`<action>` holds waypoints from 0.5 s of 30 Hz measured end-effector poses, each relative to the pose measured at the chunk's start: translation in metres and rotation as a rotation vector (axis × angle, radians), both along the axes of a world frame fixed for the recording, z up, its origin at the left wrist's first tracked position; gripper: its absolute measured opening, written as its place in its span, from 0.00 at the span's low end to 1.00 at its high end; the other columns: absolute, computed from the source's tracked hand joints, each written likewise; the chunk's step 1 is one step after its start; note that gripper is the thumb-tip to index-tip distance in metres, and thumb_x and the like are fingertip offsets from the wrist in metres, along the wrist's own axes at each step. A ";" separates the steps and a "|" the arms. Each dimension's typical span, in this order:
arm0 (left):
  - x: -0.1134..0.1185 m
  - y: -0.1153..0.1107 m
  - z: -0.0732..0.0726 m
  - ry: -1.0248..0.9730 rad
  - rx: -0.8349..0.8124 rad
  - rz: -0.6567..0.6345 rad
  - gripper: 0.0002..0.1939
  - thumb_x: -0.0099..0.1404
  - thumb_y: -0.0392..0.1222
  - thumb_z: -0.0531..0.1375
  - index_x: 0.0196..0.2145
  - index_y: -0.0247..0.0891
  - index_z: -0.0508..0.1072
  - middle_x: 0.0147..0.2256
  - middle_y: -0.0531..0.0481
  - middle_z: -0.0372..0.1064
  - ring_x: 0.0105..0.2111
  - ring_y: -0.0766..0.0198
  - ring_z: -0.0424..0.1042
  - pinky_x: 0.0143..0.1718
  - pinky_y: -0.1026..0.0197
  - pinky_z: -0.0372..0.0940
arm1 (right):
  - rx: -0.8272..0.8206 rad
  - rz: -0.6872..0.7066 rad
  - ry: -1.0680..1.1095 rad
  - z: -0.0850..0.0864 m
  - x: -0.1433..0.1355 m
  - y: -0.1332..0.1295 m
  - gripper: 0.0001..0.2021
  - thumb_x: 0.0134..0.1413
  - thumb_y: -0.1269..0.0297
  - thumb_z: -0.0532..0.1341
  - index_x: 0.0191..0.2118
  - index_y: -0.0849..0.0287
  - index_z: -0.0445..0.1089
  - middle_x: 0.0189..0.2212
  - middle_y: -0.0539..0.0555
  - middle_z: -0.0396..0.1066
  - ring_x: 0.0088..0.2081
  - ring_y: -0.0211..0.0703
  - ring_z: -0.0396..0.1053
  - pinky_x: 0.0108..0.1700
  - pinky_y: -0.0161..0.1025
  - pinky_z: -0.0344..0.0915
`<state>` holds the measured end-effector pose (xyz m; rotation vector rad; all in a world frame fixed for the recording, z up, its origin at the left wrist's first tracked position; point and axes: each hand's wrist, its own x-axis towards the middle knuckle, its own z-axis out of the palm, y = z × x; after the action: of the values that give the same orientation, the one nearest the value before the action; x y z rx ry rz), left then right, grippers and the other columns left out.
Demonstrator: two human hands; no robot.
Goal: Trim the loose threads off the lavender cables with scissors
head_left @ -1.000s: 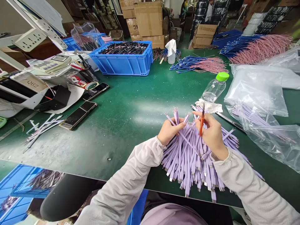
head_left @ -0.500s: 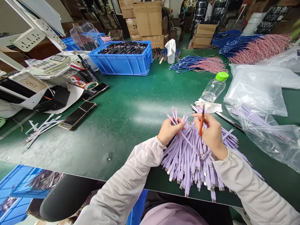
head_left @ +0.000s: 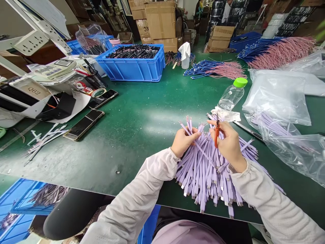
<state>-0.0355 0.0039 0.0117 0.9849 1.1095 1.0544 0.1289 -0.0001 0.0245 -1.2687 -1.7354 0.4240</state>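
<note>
My left hand (head_left: 186, 140) is closed on a few lilac flat cables (head_left: 189, 123), whose stripped wire ends stick up above the fingers. In my right hand (head_left: 228, 140) is a small pair of orange-handled tweezers or snips (head_left: 216, 132), dark tip pointing up; the exact kind I cannot tell. The right thumb and forefinger reach toward the wire ends held on the left. Beneath both hands a fanned pile of lilac USB cables (head_left: 203, 176) lies on the green table (head_left: 132, 135), metal plugs toward the front edge.
A clear bottle with a green cap (head_left: 232, 95) stands behind the pile, by a white tissue (head_left: 230, 116). Clear plastic bags (head_left: 281, 98) lie to the right. Two phones (head_left: 84, 124) and white cable scraps (head_left: 47, 139) are left. A blue crate (head_left: 132, 69) of black parts sits behind.
My right hand and its orange-handled tool have shifted slightly left, toward the left hand. The left hand stays nearly in place with the cables.
</note>
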 end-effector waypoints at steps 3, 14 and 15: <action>0.000 0.001 -0.002 -0.011 0.015 0.002 0.14 0.50 0.44 0.68 0.29 0.33 0.69 0.25 0.54 0.61 0.23 0.72 0.62 0.20 0.70 0.61 | -0.023 -0.027 -0.051 -0.003 0.001 0.003 0.13 0.55 0.67 0.57 0.46 0.57 0.71 0.33 0.53 0.67 0.33 0.42 0.66 0.38 0.40 0.64; -0.004 0.003 -0.002 -0.008 -0.007 0.063 0.14 0.50 0.44 0.67 0.29 0.33 0.69 0.23 0.56 0.60 0.20 0.74 0.58 0.17 0.70 0.56 | 0.201 -0.233 -0.820 -0.009 0.018 0.005 0.10 0.54 0.71 0.55 0.42 0.61 0.70 0.33 0.59 0.65 0.37 0.52 0.62 0.38 0.45 0.57; -0.004 0.003 -0.002 -0.009 -0.006 0.062 0.14 0.50 0.44 0.68 0.29 0.33 0.69 0.23 0.56 0.60 0.20 0.74 0.59 0.17 0.70 0.56 | 0.207 -0.239 -0.843 -0.008 0.019 0.005 0.10 0.55 0.71 0.55 0.42 0.61 0.70 0.33 0.58 0.65 0.37 0.52 0.62 0.37 0.44 0.56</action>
<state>-0.0394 0.0068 0.0094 0.9452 1.1414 1.1034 0.1476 0.0046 0.0161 -1.5942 -2.1791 -0.4993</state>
